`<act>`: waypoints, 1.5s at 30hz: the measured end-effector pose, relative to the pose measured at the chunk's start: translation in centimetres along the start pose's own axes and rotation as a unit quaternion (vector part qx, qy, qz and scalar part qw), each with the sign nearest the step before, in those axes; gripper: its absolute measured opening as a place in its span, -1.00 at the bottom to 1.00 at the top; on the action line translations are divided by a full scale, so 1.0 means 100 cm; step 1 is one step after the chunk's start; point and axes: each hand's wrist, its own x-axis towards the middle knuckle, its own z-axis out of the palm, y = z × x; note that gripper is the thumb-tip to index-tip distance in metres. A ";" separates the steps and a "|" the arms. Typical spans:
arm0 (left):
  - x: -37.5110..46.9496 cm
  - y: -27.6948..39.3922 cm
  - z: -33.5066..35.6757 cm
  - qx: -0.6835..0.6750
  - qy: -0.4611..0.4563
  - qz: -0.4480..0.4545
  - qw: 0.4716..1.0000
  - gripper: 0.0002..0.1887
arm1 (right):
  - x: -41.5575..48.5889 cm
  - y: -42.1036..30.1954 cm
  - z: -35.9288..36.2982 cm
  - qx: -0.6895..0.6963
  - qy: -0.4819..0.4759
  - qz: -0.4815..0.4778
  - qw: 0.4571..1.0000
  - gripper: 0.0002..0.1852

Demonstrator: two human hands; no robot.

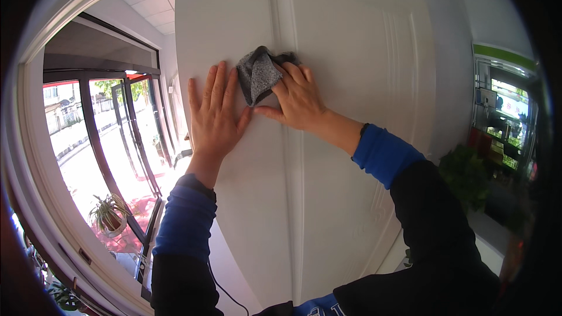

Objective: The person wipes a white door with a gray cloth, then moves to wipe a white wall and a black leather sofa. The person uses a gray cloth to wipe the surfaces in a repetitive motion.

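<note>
A white panelled door (342, 175) fills the middle of the head view. My left hand (216, 116) lies flat on it near its left edge, fingers apart and pointing up, holding nothing. Just to the right, my right hand (300, 96) presses a crumpled grey cloth (261, 74) against the door, across the raised moulding. Part of the cloth is hidden under my right fingers. The two thumbs almost meet below the cloth.
A white door frame (33, 140) curves along the left. Beyond it are dark-framed glass doors (94, 127) and a potted plant (109, 217). A black cable (224, 289) hangs at the bottom. Dark green foliage (465, 177) and a glass-fronted unit (505, 109) stand at the right.
</note>
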 end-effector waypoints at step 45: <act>-0.001 0.004 0.008 0.067 0.033 0.013 0.997 -0.32 | -0.067 0.135 -0.025 0.068 -0.030 -0.048 0.996 -0.51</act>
